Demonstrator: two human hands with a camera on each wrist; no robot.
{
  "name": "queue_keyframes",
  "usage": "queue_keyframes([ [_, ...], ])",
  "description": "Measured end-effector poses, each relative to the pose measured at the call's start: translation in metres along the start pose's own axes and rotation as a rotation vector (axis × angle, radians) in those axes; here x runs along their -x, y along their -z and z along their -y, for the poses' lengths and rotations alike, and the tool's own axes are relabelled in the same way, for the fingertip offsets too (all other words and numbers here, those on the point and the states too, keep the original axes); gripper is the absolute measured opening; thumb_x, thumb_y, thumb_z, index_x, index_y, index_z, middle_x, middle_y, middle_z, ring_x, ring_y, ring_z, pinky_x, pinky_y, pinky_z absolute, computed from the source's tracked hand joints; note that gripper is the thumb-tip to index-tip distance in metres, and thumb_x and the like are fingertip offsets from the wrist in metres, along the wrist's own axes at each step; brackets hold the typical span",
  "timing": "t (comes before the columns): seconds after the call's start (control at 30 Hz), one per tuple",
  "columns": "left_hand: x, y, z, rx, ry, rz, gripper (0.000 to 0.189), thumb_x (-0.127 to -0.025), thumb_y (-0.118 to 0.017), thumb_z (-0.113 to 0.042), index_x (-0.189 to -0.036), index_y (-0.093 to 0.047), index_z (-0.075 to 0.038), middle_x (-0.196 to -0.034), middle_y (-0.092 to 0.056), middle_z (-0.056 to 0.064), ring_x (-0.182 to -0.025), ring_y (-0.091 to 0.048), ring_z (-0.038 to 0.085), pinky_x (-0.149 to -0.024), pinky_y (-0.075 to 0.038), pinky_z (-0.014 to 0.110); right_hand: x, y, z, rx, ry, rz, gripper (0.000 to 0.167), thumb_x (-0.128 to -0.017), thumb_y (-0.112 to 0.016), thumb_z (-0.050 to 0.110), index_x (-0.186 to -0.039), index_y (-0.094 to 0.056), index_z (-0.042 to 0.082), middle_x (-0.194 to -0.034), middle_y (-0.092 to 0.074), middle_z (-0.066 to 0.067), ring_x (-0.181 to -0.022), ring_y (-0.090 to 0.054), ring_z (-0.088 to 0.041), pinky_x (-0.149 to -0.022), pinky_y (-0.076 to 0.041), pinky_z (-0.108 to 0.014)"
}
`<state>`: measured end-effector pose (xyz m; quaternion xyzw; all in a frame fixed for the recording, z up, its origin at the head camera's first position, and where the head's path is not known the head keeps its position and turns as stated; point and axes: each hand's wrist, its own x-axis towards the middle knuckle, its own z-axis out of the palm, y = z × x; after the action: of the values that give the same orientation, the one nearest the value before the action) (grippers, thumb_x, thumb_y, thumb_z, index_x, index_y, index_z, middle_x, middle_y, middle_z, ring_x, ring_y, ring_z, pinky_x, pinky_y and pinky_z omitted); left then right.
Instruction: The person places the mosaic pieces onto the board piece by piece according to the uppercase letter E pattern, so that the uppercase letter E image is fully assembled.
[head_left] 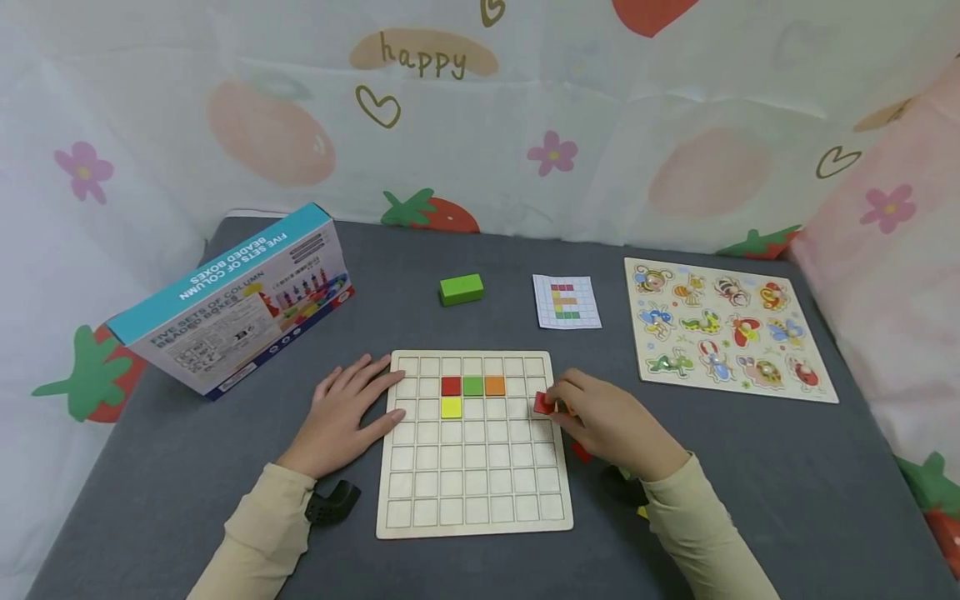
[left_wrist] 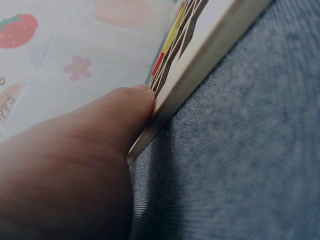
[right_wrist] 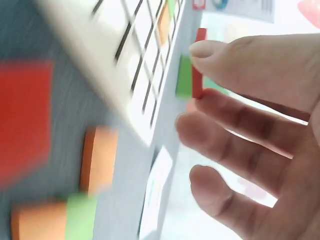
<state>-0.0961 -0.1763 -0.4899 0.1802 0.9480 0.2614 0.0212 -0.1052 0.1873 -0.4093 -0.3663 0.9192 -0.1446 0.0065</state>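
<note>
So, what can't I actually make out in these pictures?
Head view: the right hand and sleeve partly cover the loose tiles beside the board, so their number can't be told.
Head view: small print on the box, too tiny to read.
Right wrist view: a nearby red piece, blurred and cut off by the left edge.
Left wrist view: the faces of the placed tiles, lost to the steep angle.

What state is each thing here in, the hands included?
Wooden grid board, lying flat, mostly unfilled
Four coloured tiles, each set in a board cell
Held red tile, pinched between thumb and fingers
Right hand, pinching the held red tile
Left hand, spread, resting on the board's edge
Green block, resting apart from the board
Pattern card, printed side up
Insect puzzle, lying flat, picture side up
Printed box, standing, visible sides closed
</note>
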Motion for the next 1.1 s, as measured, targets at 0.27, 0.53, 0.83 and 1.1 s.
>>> queue_keyframes([
  [0.27, -0.001, 0.001, 0.000, -0.002, 0.000, 0.001, 0.059, -0.094, -0.053, -0.052, -0.146, -0.042, -0.026, -0.156, -0.030, 0.004, -0.146, -0.017, 0.030, -0.114, -0.009, 0.058, -0.029, -0.016, 0.024, -0.062, 0.171, 0.014, 0.018, -0.085, -0.074, 0.014, -0.100, -0.064, 0.015, -0.100, -0.060, 0.007, -0.082, -0.057, -0.004, -0.069, -0.051, -0.020],
  [0.53, 0.000, 0.001, -0.001, -0.007, 0.017, 0.016, 0.060, -0.094, -0.053, -0.053, -0.147, -0.041, -0.027, -0.156, -0.029, 0.004, -0.146, -0.017, 0.030, -0.114, -0.008, 0.059, -0.049, -0.033, 0.048, -0.006, 0.217, 0.052, 0.018, -0.087, -0.072, 0.020, -0.103, -0.066, 0.015, -0.100, -0.062, 0.006, -0.084, -0.058, -0.006, -0.075, -0.052, -0.020],
  [0.83, 0.000, 0.002, -0.003, -0.007, 0.020, 0.014, 0.059, -0.094, -0.054, -0.052, -0.146, -0.042, -0.026, -0.156, -0.030, 0.004, -0.146, -0.018, 0.030, -0.114, -0.009, 0.059, -0.060, -0.042, 0.063, 0.077, 0.212, 0.083, 0.018, -0.088, -0.070, 0.020, -0.105, -0.068, 0.016, -0.099, -0.063, 0.005, -0.084, -0.060, -0.008, -0.076, -0.052, -0.022],
  [1.1, 0.000, 0.001, -0.001, -0.010, 0.010, 0.003, 0.059, -0.093, -0.054, -0.052, -0.146, -0.042, -0.027, -0.155, -0.031, 0.004, -0.146, -0.019, 0.030, -0.113, -0.010, 0.059, -0.063, -0.050, 0.069, 0.176, 0.215, 0.071, 0.017, -0.089, -0.069, 0.022, -0.104, -0.069, 0.015, -0.099, -0.065, 0.003, -0.084, -0.061, -0.009, -0.075, -0.054, -0.024],
])
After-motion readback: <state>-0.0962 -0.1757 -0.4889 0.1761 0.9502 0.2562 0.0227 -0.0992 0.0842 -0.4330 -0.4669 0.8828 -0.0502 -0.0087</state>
